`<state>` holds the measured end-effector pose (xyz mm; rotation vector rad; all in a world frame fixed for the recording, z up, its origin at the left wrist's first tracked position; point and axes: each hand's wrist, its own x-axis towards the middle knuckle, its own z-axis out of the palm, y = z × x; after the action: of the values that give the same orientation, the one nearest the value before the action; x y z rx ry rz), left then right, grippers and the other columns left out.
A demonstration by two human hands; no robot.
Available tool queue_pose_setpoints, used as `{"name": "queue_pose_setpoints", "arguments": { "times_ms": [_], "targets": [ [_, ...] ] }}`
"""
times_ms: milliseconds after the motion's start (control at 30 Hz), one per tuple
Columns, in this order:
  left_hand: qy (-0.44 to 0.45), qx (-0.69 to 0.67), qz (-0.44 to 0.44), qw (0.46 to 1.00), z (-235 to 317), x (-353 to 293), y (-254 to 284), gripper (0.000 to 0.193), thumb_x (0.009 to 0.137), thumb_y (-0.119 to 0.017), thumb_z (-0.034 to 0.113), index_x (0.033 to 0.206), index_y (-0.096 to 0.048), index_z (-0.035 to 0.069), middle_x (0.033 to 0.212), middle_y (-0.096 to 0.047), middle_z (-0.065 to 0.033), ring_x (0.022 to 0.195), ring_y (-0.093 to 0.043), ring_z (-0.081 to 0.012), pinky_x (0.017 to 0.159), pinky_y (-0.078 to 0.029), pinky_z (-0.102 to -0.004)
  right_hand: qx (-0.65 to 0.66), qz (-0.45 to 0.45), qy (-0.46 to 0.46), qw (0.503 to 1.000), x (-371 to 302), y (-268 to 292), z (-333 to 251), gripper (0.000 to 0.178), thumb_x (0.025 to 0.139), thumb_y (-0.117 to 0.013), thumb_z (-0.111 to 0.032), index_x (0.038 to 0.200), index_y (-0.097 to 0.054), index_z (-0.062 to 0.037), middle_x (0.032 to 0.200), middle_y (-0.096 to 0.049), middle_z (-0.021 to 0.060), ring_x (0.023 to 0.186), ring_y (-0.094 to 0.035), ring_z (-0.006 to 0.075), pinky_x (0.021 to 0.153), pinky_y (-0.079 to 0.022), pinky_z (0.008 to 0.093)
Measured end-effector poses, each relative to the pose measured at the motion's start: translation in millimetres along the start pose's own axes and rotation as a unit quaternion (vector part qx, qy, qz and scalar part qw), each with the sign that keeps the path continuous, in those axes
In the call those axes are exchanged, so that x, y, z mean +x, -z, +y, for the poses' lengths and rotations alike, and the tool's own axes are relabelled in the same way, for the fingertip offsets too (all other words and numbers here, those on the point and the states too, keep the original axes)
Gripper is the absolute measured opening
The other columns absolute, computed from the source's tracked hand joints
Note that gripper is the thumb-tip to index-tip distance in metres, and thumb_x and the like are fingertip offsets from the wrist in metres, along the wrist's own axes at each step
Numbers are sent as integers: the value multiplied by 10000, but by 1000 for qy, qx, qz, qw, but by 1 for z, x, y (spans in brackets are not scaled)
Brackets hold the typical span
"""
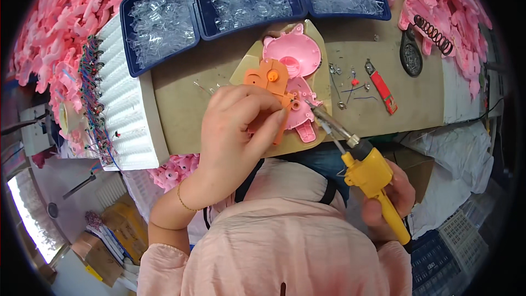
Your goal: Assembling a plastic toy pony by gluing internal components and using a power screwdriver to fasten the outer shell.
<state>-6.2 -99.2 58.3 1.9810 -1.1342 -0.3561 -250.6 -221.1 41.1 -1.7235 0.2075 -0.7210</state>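
Head view: my left hand (pixel 238 126) pinches the orange gear housing (pixel 271 85); my right hand (pixel 392 197) grips the yellow soldering gun (pixel 368 172), whose hot tip could burn my fingers or melt the pink shell (pixel 293 52).

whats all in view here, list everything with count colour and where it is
orange plastic part: one, orange, centre of the bench, under the left hand's fingers
pink toy shell: one, pink, lying beneath the orange part
soldering gun: one, yellow with metal tip, tip at the pink shell
blue trays: three, dark blue, back of the bench, filled with clear plastic pieces
red-handled tool: one, red, on the bench right of the shell
black tool: one, black, right side of the bench
pink mouldings: too many to count, pink, heaped at left and top right
white ribbed block: one, white, left of the bench
left hand: on the orange part
right hand: grips the soldering gun
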Motion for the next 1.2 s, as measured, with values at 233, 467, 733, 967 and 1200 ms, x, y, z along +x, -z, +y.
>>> {"name": "queue_pose_setpoints", "arguments": {
  "times_ms": [233,467,733,967,1200],
  "targets": [
    [-21,3,10,1000,-1,0,-2,61,757,-665,94,774,-613,67,767,-590,-45,720,-513,-225,698,-386,-328,13,-33,26,999,13,-7,1,558,822,-633,-43,1304,-360,31,1203,-509,277,887,-611,222,718,-490,275],
    [-25,8,9,1000,-3,-2,0,65,755,-663,96,771,-609,65,755,-591,-43,721,-518,-225,701,-385,-327,48,-120,-136,982,22,-1,-8,567,777,-620,-40,1277,-392,102,1135,-571,211,734,-619,194,635,-487,274],
    [-21,21,7,1000,0,2,0,64,754,-663,97,762,-609,64,742,-582,-41,716,-517,-228,688,-385,-328,-108,-168,-20,980,11,8,0,540,726,-707,-85,1193,-470,50,1028,-592,255,661,-633,274,554,-492,333],
    [16,20,-28,999,9,10,0,55,751,-663,63,784,-624,41,804,-603,-57,762,-538,-214,729,-411,-313,-127,-127,-2,984,8,15,1,533,799,-689,-113,1246,-411,-29,1090,-557,306,727,-638,301,591,-505,330],
    [6,32,-4,999,7,0,4,81,735,-668,78,778,-609,44,791,-591,-87,763,-538,-272,713,-409,-359,-95,310,-23,946,15,60,9,473,824,-607,-151,1236,-433,2,1174,-522,166,1020,-556,240,826,-509,363]
  ]
}}
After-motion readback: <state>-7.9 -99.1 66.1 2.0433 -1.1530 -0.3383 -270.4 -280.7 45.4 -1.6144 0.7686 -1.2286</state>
